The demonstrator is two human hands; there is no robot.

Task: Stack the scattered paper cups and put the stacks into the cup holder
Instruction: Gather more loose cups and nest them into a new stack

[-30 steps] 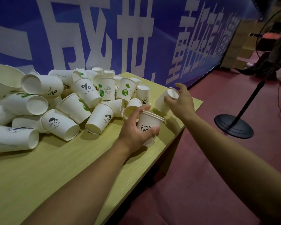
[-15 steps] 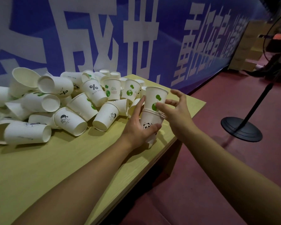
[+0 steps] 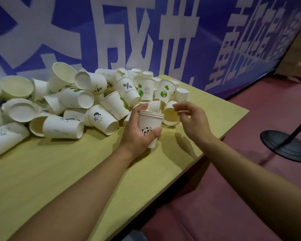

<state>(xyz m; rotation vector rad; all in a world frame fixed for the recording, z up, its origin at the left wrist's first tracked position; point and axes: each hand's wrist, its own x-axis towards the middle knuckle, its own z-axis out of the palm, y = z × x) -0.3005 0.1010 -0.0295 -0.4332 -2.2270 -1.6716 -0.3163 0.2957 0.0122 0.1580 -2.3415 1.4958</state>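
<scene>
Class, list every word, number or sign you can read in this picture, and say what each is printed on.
"%" over "NICE DAY": tilted white cup in the pile.
"%", its words too blurred: lying cup behind.
Green globe cup: script too small to read.
Girl-drawing cup: small line unreadable.
Panda stack in the left hand: no legible words.
Blue banner: large white Chinese characters, cropped, not reliably readable.

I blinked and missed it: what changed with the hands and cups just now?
The right hand pushed a green-print cup into the white panda-print paper cup stack, then let go. The left hand kept holding that stack; the cup pile stayed put.
</scene>
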